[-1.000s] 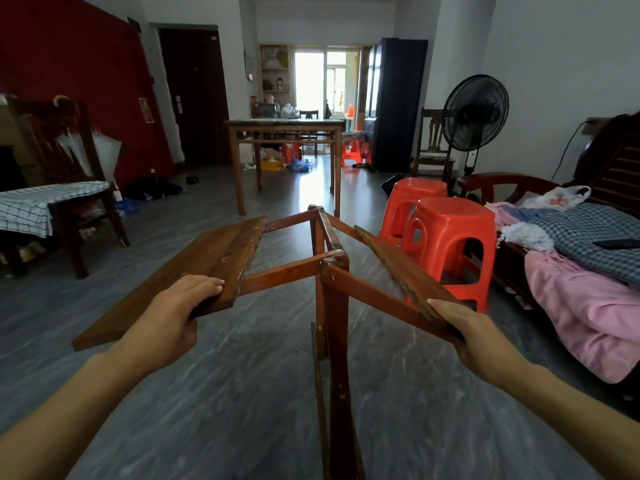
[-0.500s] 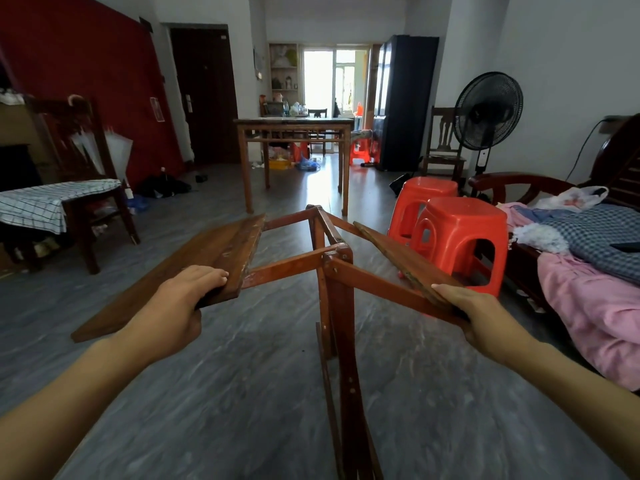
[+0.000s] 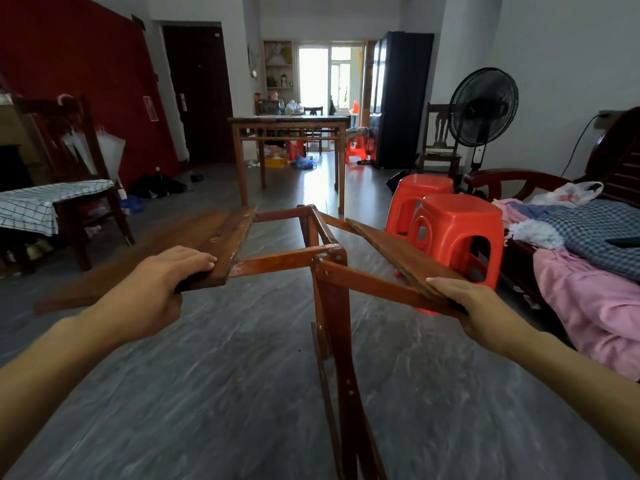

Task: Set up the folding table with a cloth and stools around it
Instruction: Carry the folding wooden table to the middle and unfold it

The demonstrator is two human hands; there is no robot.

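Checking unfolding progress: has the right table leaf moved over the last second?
No clear move: the right leaf overlaps the near red stool just as before.

Folding table [image 3: 329, 265] stands mid-floor, directly in front. Its left leaf [image 3: 194, 251] is held at the near end by the left hand [image 3: 162, 285]; its right leaf [image 3: 398, 254] is held at the near end by the right hand [image 3: 474, 306]. Two stools [image 3: 453, 233] are set just right of the table, one behind the other. Sofa [image 3: 588, 244] lies further right, w/ bedding on it. Fan [image 3: 483, 109] stands behind the stools. A chair [image 3: 69, 202] w/ cloth [image 3: 38, 206] on its seat, probably, sits far left. Big table [image 3: 291, 140] stands behind, centre.
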